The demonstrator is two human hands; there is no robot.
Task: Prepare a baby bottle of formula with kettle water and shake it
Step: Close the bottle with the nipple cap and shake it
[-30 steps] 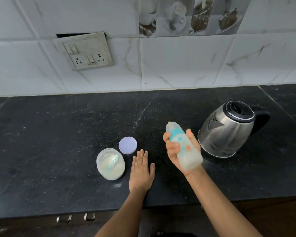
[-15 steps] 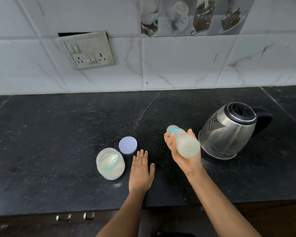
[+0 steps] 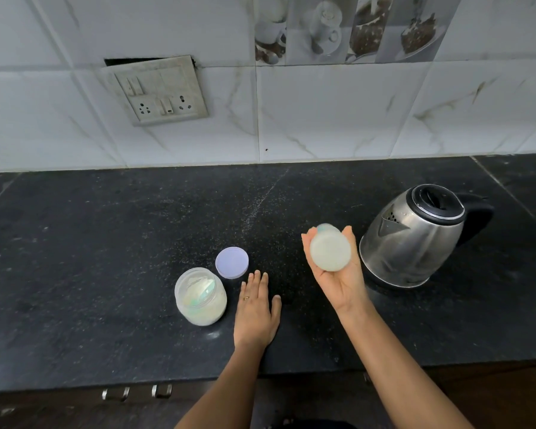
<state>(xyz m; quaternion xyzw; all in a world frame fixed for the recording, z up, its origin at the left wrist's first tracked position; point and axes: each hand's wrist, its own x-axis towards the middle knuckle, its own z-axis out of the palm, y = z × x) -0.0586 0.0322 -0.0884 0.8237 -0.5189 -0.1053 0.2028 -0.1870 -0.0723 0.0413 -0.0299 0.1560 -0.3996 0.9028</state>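
Left hand [image 3: 256,311] — flat, fingers spread, palm down on black speckled stone tabletop [image 3: 106,243]. Right hand [image 3: 338,274] — raised above tabletop, clamped around baby bottle [image 3: 330,249]; round base toward camera, milky white liquid inside, blurred. Clear plastic jar [image 3: 200,297] just left of left hand, lidless, holding pale powder and a scoop. Round lilac lid [image 3: 232,263] lying flat just behind jar. Steel kettle [image 3: 415,236], domed, black lid and handle, beside right hand. Marbled white wall tiles [image 3: 338,113] behind.

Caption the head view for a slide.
Right hand holds the milky bottle base toward the camera beside the kettle; left hand lies flat on the counter by the open jar.
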